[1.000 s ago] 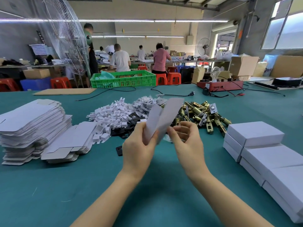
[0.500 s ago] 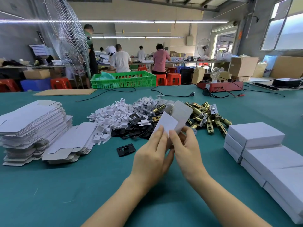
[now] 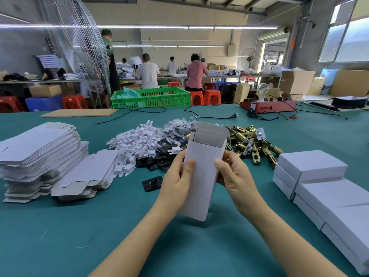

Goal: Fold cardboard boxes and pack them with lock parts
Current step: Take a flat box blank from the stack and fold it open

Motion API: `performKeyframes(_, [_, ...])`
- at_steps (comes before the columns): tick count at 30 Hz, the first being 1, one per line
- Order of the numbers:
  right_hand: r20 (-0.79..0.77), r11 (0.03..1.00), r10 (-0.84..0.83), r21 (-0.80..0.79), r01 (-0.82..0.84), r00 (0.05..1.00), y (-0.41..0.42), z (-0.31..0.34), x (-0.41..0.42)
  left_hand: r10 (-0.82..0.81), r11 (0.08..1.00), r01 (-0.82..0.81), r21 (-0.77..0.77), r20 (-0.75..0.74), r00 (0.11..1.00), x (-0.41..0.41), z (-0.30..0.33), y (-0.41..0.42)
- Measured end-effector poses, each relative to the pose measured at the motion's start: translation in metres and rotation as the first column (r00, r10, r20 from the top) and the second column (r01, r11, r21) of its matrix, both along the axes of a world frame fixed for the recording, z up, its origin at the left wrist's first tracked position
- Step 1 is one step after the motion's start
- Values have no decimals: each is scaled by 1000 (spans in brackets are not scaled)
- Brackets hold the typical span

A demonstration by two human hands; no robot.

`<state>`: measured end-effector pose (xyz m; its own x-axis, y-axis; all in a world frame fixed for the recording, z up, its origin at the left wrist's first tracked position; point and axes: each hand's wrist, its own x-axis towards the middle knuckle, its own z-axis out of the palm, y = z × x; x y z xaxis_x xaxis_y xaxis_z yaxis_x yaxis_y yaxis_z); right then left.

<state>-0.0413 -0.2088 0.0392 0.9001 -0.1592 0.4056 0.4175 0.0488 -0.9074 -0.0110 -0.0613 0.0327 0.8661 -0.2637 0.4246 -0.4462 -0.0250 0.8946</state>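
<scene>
Box now popped open from flat; left hand, right hand fingers gripping sides.

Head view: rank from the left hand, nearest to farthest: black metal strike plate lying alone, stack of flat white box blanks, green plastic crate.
From the left hand, which grips the white cardboard box:
1. Black metal strike plate, just to its left on the teal table.
2. Stack of flat white box blanks, far left.
3. Green plastic crate, at the table's far edge.

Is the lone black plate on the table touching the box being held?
Apart. The head view shows the black plate flat on the green table, with the left hand between it and the raised box.
</scene>
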Motion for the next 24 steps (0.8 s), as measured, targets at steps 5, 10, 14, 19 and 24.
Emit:
performKeyframes(5, [62,990,-104,-86,109,993,11,-1,-3,103,991,-95,-90,93,990,-5,-6,-6])
performKeyframes(10, [96,988,-95,-117,106,991,12,3,-6,99,989,-80,-126,154,983,-7,-5,-6])
performKeyframes(14, [86,992,-89,-86,97,992,10,2,-6,8,995,6,-101,139,990,-4,-4,-1])
performKeyframes(19, [92,993,-92,-65,99,991,8,0,-5,-60,997,66,-43,116,991,2,-2,3])
performKeyframes(24, [108,991,-89,-92,100,990,6,-2,-4,-123,992,123,-2,99,988,5,1,9])
